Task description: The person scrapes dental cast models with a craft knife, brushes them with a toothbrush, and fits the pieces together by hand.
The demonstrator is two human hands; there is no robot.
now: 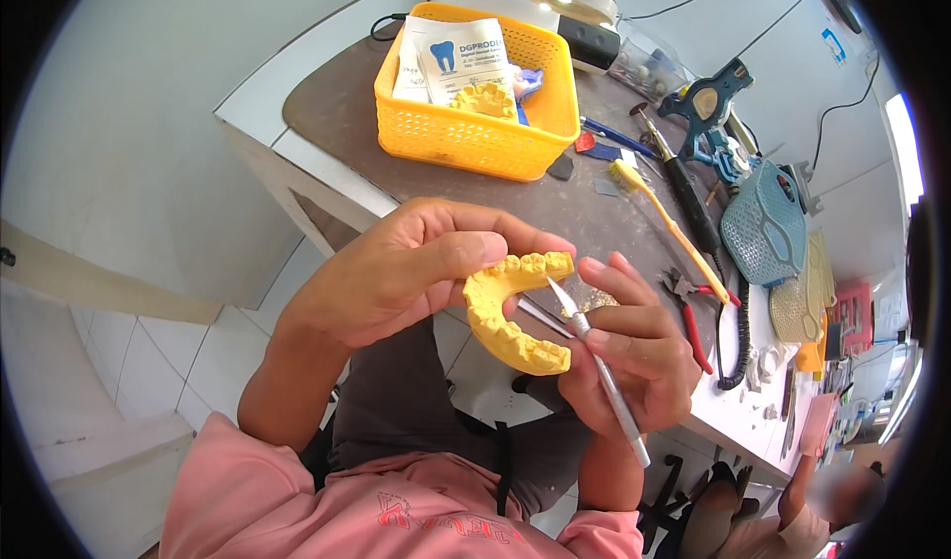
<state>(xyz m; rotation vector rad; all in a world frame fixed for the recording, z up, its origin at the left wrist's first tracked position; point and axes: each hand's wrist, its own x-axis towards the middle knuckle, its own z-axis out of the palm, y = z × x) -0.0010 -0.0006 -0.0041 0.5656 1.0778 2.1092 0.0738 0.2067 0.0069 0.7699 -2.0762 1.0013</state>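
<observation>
A yellow plaster dental cast [487, 323], shaped like a horseshoe with a row of teeth, is held up above my lap near the table's front edge. My left hand [411, 267] grips it at its upper left, thumb on top and fingers behind. In my right hand [639, 356] is a slim silver craft knife [612, 391], held like a pen. Its pointed blade reaches the inner side of the cast's upper arm, close to the teeth; whether it touches cannot be told. Behind the cast, yellow crumbs [594, 304] lie on the table.
A yellow basket [475, 148] with papers and another yellow cast stands at the back. Right of it lie a yellow-handled brush [666, 224], a black corded handpiece [691, 198] and red pliers [690, 321]. A blue-grey basket [765, 224] stands farther right. Another person sits at lower right.
</observation>
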